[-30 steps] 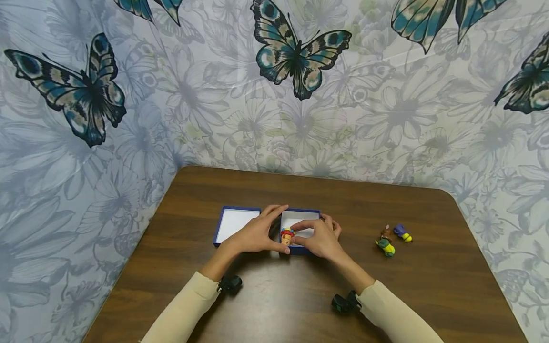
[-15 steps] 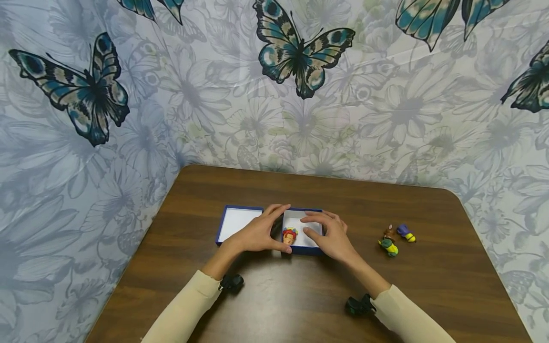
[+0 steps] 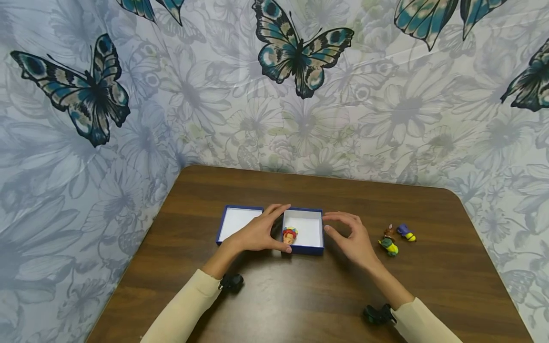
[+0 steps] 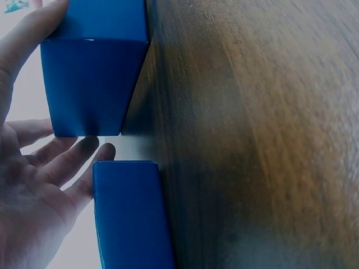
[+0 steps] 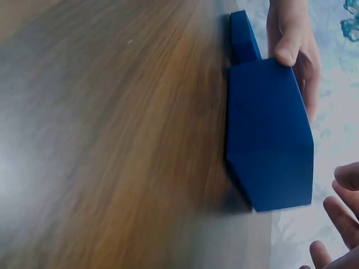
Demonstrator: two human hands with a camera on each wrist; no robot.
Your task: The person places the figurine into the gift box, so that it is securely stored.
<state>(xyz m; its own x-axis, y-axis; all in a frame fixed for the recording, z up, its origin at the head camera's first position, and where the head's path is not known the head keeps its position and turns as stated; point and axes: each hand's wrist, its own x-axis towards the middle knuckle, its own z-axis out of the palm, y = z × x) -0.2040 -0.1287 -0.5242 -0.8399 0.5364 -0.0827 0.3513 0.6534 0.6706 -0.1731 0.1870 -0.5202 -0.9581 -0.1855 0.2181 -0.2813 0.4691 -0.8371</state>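
A blue box (image 3: 310, 231) with a white inside stands on the table, its top uncovered. Inside its left end lies a small toy figure (image 3: 289, 236) with red and yellow on its head. My left hand (image 3: 255, 235) holds that end of the box, thumb at the near wall and fingers reaching to the far side. In the right wrist view its thumb presses the top edge of the box (image 5: 266, 112). My right hand (image 3: 351, 238) is just right of the box with spread, slightly bent fingers and nothing in them.
A blue-rimmed white lid (image 3: 237, 224) lies left of the box, inside up. To the right, a green-and-yellow toy figure (image 3: 389, 247), a brown one (image 3: 389, 232) and a purple-and-yellow one (image 3: 405, 233) lie close together. A patterned butterfly wall covering (image 3: 304, 133) rises behind the table.
My right hand has let go of the toy figure, leaving it in the box, and has moved out to the right past the box's edge. My left hand has kept its place.
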